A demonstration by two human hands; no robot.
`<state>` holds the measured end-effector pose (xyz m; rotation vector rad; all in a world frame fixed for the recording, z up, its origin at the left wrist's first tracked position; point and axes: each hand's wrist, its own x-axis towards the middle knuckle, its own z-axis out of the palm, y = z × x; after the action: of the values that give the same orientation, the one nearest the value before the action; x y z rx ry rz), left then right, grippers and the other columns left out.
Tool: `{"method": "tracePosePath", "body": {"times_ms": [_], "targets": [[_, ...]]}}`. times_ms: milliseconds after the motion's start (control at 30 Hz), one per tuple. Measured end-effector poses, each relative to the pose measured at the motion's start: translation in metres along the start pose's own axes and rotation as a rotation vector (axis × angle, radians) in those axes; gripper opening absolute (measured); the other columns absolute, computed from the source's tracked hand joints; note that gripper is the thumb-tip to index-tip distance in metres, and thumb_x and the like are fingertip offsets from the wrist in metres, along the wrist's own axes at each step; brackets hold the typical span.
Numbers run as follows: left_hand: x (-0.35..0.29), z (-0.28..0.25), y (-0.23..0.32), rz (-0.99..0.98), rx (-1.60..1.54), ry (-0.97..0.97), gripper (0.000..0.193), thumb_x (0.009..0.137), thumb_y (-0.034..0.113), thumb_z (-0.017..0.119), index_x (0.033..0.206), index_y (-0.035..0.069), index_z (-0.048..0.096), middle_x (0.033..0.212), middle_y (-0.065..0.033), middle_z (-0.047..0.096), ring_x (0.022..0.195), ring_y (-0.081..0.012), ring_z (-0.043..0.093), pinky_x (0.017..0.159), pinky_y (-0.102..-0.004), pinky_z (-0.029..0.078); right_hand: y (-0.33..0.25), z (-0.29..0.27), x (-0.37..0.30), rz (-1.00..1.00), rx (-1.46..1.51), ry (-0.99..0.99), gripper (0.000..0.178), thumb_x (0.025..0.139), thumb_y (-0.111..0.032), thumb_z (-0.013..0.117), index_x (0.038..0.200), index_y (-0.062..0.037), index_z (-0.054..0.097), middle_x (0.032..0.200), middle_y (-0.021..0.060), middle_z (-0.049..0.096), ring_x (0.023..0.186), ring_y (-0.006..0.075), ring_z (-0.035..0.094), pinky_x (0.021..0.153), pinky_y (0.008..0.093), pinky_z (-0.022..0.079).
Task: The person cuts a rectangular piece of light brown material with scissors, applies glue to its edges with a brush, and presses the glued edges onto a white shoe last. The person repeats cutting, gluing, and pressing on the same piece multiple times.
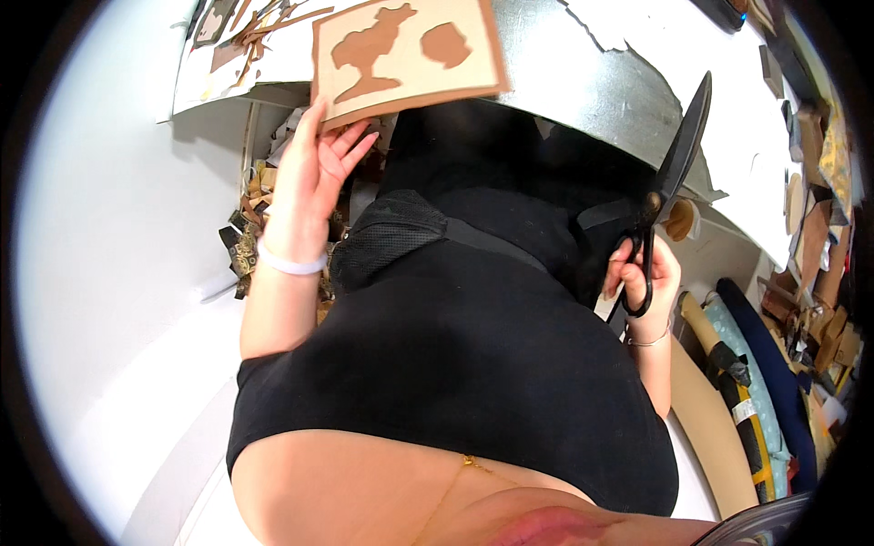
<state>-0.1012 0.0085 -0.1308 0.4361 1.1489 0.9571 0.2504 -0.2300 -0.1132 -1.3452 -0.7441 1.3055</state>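
Note:
At the table's near edge, my left hand [314, 182] grips the lower left corner of a flat cream and brown panel [411, 75]. Brown shapes show on its cream face: one like a bird on a stand, the other a rough blob. I cannot tell whether they are cut-outs or pieces laid on. My right hand [654, 280] is closed round the handles of large black scissors [681, 146], out to the right beside the table. Their long blades point up and away from me and look closed together.
A grey metal plate [564, 77] lies on the white table, with torn white sheeting [642, 55] around it. Brown scraps [255, 41] sit at the far left. Below the table are offcuts [246, 241]; on the right, fabric rolls [756, 364] and stacked pieces [819, 264].

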Motion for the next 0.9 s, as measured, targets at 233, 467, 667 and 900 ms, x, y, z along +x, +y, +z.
{"method": "tracePosePath", "body": {"times_ms": [233,467,667,900], "targets": [[0.003,0.025,-0.057,-0.124,-0.147,-0.189,0.049,0.099,0.036,0.071,0.134,0.006,0.052,0.132,-0.0105,0.056,0.135,-0.0272,0.05,0.113,-0.0496,0.045,0.01,0.027,0.026,-0.133,0.1,-0.191,0.084,0.078,-0.07,0.078,0.122,-0.0017,0.058,0.113,0.0199,0.072,0.078,0.0124,0.059,0.073,0.0265,0.05],[0.004,0.059,-0.063,-0.055,-0.141,-0.097,0.047,0.1,0.033,0.07,0.135,0.005,0.053,0.131,-0.0063,0.057,0.128,-0.0218,0.052,0.112,-0.0434,0.042,0.009,0.028,0.021,-0.092,0.055,-0.117,0.045,0.089,-0.037,0.082,0.104,-0.0017,0.06,0.09,0.0106,0.073,0.072,0.0114,0.065,0.067,0.0227,0.051],[-0.001,0.074,-0.065,-0.157,-0.151,-0.197,0.033,0.102,0.023,0.068,0.13,0.01,0.057,0.125,-0.0051,0.063,0.123,-0.0206,0.058,0.109,-0.0446,0.049,0.024,0.036,0.032,-0.105,0.13,-0.235,0.07,0.081,-0.056,0.084,0.116,-0.002,0.057,0.11,0.0159,0.072,0.087,0.0139,0.064,0.074,0.0251,0.049],[-0.036,0.109,-0.032,0.061,-0.093,-0.254,0.028,0.104,0.023,0.065,0.122,0.002,0.063,0.114,-0.0087,0.07,0.108,-0.022,0.068,0.104,-0.0427,0.053,0.014,0.038,0.042,-0.18,0.016,-0.191,0.061,0.084,-0.05,0.084,0.11,-0.0016,0.057,0.102,0.0115,0.071,0.085,0.0124,0.064,0.074,0.0249,0.049]]}}
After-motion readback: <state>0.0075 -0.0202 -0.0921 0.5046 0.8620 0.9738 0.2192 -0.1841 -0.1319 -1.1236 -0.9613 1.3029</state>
